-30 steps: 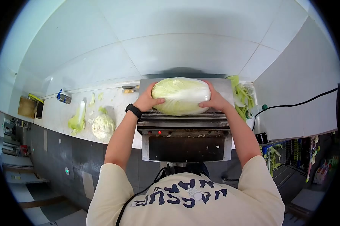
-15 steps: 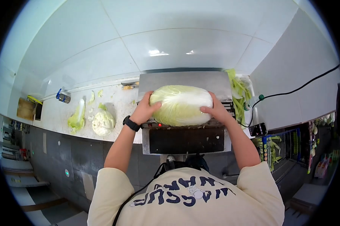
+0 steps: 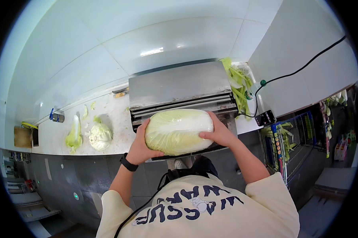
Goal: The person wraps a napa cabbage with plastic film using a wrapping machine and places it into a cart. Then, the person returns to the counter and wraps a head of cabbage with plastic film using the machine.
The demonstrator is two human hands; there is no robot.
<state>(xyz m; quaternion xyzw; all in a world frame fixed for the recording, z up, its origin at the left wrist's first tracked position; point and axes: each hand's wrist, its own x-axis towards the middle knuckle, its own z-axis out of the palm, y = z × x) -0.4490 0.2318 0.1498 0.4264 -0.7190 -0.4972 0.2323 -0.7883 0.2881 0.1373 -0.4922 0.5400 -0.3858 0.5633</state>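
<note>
A large napa cabbage (image 3: 179,133), pale green at its left end and white at its right, lies sideways between my hands. Its surface has a glossy sheen like clear film. My left hand (image 3: 144,144) grips the leafy end, thumb along the near side, with a black watch on the wrist. Around the white end my right hand (image 3: 218,131) is closed, thumb on top. The cabbage is in front of a metal wrapping machine (image 3: 183,85) and hides part of its front plate. Some fingers are hidden beneath the cabbage.
On the white counter (image 3: 52,137) at left are a round cabbage (image 3: 100,137), a loose leaf (image 3: 74,135), a bottle (image 3: 58,118) and knives (image 3: 120,92). Green trimmings (image 3: 240,85) and a phone (image 3: 265,118) with a black cable (image 3: 302,64) are at right, near a blue cart (image 3: 282,144).
Both hands have brought the cabbage nearer to my body, off the machine's middle, uncovering its rollers. The left thumb has shifted to the near lower side. The whole view has tilted.
</note>
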